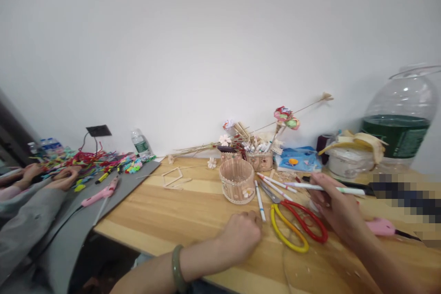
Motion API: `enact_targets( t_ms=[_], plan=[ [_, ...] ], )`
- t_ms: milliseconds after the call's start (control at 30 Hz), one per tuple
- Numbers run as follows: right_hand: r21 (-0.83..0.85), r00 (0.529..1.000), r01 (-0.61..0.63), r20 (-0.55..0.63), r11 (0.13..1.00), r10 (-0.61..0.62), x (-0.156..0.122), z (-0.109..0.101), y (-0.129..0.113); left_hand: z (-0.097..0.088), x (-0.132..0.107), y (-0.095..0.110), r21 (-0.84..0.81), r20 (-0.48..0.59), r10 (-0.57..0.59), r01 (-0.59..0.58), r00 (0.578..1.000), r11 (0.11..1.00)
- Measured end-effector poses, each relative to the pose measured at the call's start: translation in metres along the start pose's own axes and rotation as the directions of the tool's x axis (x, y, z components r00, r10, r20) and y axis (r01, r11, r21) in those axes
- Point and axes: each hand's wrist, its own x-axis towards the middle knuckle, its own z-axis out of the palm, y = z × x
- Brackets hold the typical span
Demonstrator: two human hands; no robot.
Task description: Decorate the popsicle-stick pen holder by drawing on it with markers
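My right hand (330, 197) pinches a white marker pen (352, 191) with a pale green band, held almost level over the right side of the table. In a loose fist, my left hand (241, 236) rests on the wood; nothing shows in it. Just beyond it stands a round basket (234, 188) made of wooden sticks, with lace at its base and a small flower. A blue-banded marker (260, 202) lies beside the basket. Between my hands are scissors (292, 220) with red and yellow handles, blades partly apart. More markers (275, 183) lie behind the scissors.
Stick boxes (259, 161) holding markers and craft flowers stand against the wall. A pink glue gun (381, 227) lies right, near a banana peel (361, 142) and a large bottle (399, 124). At left, other people's hands (65, 177) work among colourful pipe cleaners on a grey table (120, 197).
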Motion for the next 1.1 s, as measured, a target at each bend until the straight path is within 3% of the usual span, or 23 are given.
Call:
enact_targets(
  t_ms=[167, 300, 367, 467, 500, 600, 800, 1000, 1100],
  plan=[
    [0.142, 0.99, -0.121, 0.089, 0.982, 0.109, 0.003, -0.003, 0.006, -0.001, 0.0, -0.011, -0.237, -0.066, -0.103, 0.084, 0.993, 0.968],
    [0.156, 0.978, -0.175, 0.14, 0.972, 0.153, 0.001, 0.001, 0.008, -0.002, 0.004, -0.017, -0.484, -0.105, -0.15, 0.081, 0.983, 0.871],
    [0.12, 0.974, -0.181, 0.157, 0.976, 0.161, -0.002, 0.004, 0.009, -0.002, 0.008, -0.018, -0.716, -0.095, -0.217, 0.085, 0.971, 0.693],
    [0.047, 0.971, -0.172, 0.175, 0.984, 0.162, -0.009, 0.004, 0.013, -0.003, 0.016, -0.019, -0.961, -0.012, -0.318, 0.077, 0.948, 0.267],
    [0.026, 0.97, -0.17, 0.179, 0.985, 0.163, -0.011, 0.004, 0.015, -0.004, 0.019, -0.019, -0.983, 0.009, -0.329, 0.069, 0.944, 0.172],
    [-0.036, 0.967, -0.163, 0.191, 0.986, 0.167, -0.017, 0.001, 0.017, -0.005, 0.023, -0.018, -0.999, 0.034, -0.331, 0.045, 0.943, 0.025],
    [-0.272, 0.964, -0.035, 0.244, 0.962, 0.104, -0.02, -0.003, 0.02, -0.009, 0.024, -0.016, -0.996, 0.063, -0.302, 0.081, 0.951, 0.049],
    [-0.289, 0.964, 0.003, 0.257, 0.957, 0.075, -0.018, -0.007, 0.029, -0.011, 0.02, -0.015, -0.984, -0.035, -0.27, 0.013, 0.962, 0.176],
    [-0.263, 0.975, 0.016, 0.219, 0.965, 0.043, -0.02, -0.007, 0.03, -0.012, 0.016, -0.014, -0.98, -0.063, -0.236, -0.016, 0.97, 0.197]
  ],
)
